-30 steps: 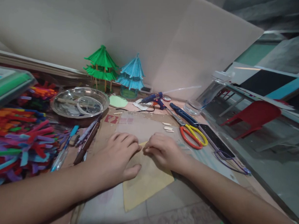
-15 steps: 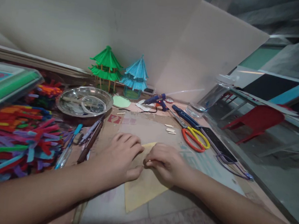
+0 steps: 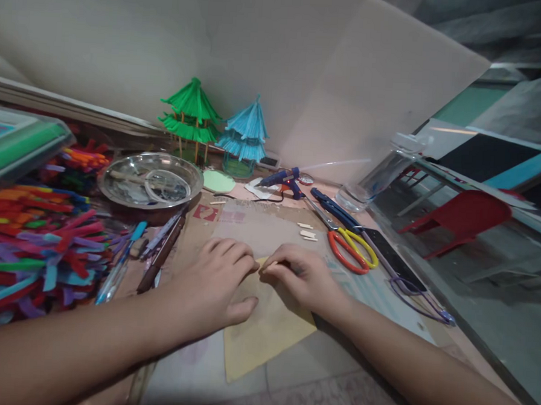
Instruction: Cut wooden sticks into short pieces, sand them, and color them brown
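**Right hand shifts back up to far corner of sheet; left hand holds position**

Right hand [image 3: 303,278] has moved away from the body since half a second ago: fingertips were lower down the sheet, now they sit at its far corner. Left hand [image 3: 215,282] has barely changed.

- Pale yellow paper sheet [image 3: 266,335] lies flat on the brown cardboard mat [image 3: 251,225], front centre, partly under both hands.
- Left hand: palm down, fingers spread loosely, pressing the sheet's left part. No pinch.
- Right hand: fingers curled, thumb and forefinger closed together on the sheet's far corner, just beside the left fingertips.
- Orange-and-yellow-handled scissors [image 3: 350,250] lie right of the right hand, apart from it.
- Blue hot glue gun [image 3: 283,180] sits behind the mat.
- Round metal tray [image 3: 150,181] is back left, and the pile of coloured paper strips [image 3: 32,244] is far left.
- Green paper pagoda [image 3: 191,117] and blue paper pagoda [image 3: 245,135] stand side by side at the wall.
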`<state>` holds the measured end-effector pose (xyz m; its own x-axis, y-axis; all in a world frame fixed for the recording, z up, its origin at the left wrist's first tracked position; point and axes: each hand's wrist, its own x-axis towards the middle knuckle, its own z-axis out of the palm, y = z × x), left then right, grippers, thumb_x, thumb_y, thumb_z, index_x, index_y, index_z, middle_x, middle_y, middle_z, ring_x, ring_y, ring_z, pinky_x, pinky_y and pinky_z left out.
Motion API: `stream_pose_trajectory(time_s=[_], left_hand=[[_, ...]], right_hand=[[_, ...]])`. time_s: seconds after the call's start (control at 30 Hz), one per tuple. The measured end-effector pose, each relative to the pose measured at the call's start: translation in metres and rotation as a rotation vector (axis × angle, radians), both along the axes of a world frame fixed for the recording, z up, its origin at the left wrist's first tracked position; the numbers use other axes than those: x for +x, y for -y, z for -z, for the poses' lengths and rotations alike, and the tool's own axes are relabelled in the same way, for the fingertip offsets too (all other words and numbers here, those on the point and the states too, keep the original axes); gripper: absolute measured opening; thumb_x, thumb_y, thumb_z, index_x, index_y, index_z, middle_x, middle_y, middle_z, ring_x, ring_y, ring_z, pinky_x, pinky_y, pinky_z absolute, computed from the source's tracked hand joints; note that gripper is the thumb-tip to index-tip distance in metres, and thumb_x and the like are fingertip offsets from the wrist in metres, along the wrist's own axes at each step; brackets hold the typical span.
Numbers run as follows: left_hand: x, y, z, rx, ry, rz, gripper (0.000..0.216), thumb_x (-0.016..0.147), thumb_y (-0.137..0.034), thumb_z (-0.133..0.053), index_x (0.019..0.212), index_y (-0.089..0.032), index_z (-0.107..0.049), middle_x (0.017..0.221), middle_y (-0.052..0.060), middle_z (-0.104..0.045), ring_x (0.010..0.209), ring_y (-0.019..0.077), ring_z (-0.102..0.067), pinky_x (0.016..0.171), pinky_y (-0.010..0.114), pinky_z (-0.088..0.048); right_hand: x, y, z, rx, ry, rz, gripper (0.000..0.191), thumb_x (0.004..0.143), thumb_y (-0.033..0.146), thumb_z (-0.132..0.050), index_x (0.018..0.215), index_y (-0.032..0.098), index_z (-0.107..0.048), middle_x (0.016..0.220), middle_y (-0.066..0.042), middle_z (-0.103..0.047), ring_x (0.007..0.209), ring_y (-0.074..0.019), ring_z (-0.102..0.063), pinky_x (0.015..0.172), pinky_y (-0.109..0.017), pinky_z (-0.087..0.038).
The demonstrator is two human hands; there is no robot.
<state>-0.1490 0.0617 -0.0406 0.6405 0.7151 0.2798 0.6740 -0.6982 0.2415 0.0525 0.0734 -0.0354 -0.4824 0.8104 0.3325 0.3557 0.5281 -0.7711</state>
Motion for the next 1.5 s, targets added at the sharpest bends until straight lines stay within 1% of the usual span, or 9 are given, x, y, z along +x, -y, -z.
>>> stream_pose_trajectory(time_s=[0.07, 0.13, 0.27, 0.4, 0.63, 0.9, 1.03, 1.23, 1.5], left_hand=[[-0.001, -0.001, 0.000, -0.025, 0.102, -0.003, 0.030, 0.079, -0.032, -0.067, 0.103, -0.017, -0.057, 0.105, 0.008, -0.060, 0.103, 0.0286, -0.053, 0.089, 0.045, -0.043], [-0.002, -0.002, -0.001, -0.014, 0.224, 0.019, 0.025, 0.084, -0.029, -0.064, 0.105, -0.018, -0.056, 0.104, 0.006, -0.061, 0.101, 0.0256, -0.054, 0.087, 0.041, -0.043], [-0.002, -0.003, -0.008, 0.042, 0.381, 0.063, 0.010, 0.094, -0.028, -0.055, 0.095, -0.020, -0.059, 0.096, 0.003, -0.063, 0.095, 0.0208, -0.056, 0.084, 0.036, -0.043], [-0.001, -0.005, -0.012, 0.071, 0.430, 0.084, 0.016, 0.097, -0.029, -0.051, 0.091, -0.022, -0.064, 0.092, 0.001, -0.064, 0.090, 0.0179, -0.058, 0.082, 0.033, -0.043], [-0.002, -0.005, -0.012, 0.082, 0.452, 0.085, 0.012, 0.094, -0.027, -0.056, 0.086, -0.021, -0.063, 0.087, 0.000, -0.063, 0.087, 0.0169, -0.057, 0.079, 0.031, -0.042], [-0.002, -0.004, -0.013, 0.117, 0.492, 0.110, 0.010, 0.092, -0.028, -0.061, 0.086, -0.021, -0.063, 0.089, 0.000, -0.061, 0.088, 0.0155, -0.056, 0.082, 0.029, -0.041], [-0.003, -0.002, -0.014, 0.117, 0.487, 0.093, 0.016, 0.094, -0.033, -0.058, 0.084, -0.021, -0.063, 0.089, 0.001, -0.061, 0.089, 0.0165, -0.056, 0.082, 0.031, -0.041], [-0.004, 0.001, -0.016, 0.143, 0.455, 0.100, 0.017, 0.096, -0.032, -0.053, 0.097, -0.026, -0.069, 0.096, 0.003, -0.063, 0.093, 0.0178, -0.057, 0.085, 0.033, -0.044], [-0.003, 0.000, -0.018, 0.106, 0.520, 0.080, 0.020, 0.093, -0.030, -0.059, 0.077, -0.022, -0.068, 0.085, 0.000, -0.060, 0.084, 0.0138, -0.058, 0.078, 0.027, -0.045]], right_hand=[[0.002, -0.002, -0.001, -0.339, -0.261, 0.040, 0.013, 0.084, 0.030, -0.067, 0.080, 0.018, -0.062, 0.071, -0.002, -0.069, 0.065, -0.0143, -0.066, 0.063, -0.028, -0.053], [0.004, -0.002, -0.002, -0.579, -0.481, 0.007, 0.022, 0.077, 0.035, -0.075, 0.080, 0.018, -0.061, 0.069, 0.000, -0.070, 0.060, -0.0116, -0.066, 0.060, -0.024, -0.053], [0.002, 0.002, 0.000, -0.756, -0.639, -0.080, 0.025, 0.073, 0.030, -0.081, 0.084, 0.018, -0.063, 0.072, 0.000, -0.072, 0.059, -0.0093, -0.067, 0.059, -0.022, -0.056], [-0.001, 0.004, 0.002, -0.752, -0.657, -0.146, 0.025, 0.078, 0.034, -0.078, 0.091, 0.018, -0.064, 0.069, 0.001, -0.072, 0.061, -0.0105, -0.069, 0.061, -0.023, -0.057], [-0.004, 0.009, -0.001, -0.777, -0.603, -0.193, 0.030, 0.079, 0.041, -0.076, 0.087, 0.018, -0.059, 0.072, -0.001, -0.074, 0.064, -0.0100, -0.070, 0.062, -0.021, -0.055], [-0.006, 0.011, -0.001, -0.773, -0.580, -0.202, 0.034, 0.078, 0.044, -0.075, 0.086, 0.018, -0.056, 0.068, 0.000, -0.072, 0.062, -0.0102, -0.069, 0.063, -0.023, -0.054], [-0.007, 0.015, -0.002, -0.781, -0.513, -0.142, 0.036, 0.075, 0.047, -0.076, 0.083, 0.017, -0.059, 0.069, -0.001, -0.073, 0.061, -0.0107, -0.068, 0.062, -0.023, -0.053], [-0.007, 0.020, -0.002, -0.647, -0.361, -0.099, 0.033, 0.079, 0.049, -0.071, 0.079, 0.017, -0.067, 0.073, -0.004, -0.073, 0.065, -0.0120, -0.067, 0.064, -0.025, -0.054], [-0.006, 0.019, -0.003, -0.505, -0.287, -0.145, 0.030, 0.087, 0.045, -0.064, 0.083, 0.016, -0.068, 0.072, -0.004, -0.072, 0.062, -0.0113, -0.065, 0.064, -0.025, -0.056]])
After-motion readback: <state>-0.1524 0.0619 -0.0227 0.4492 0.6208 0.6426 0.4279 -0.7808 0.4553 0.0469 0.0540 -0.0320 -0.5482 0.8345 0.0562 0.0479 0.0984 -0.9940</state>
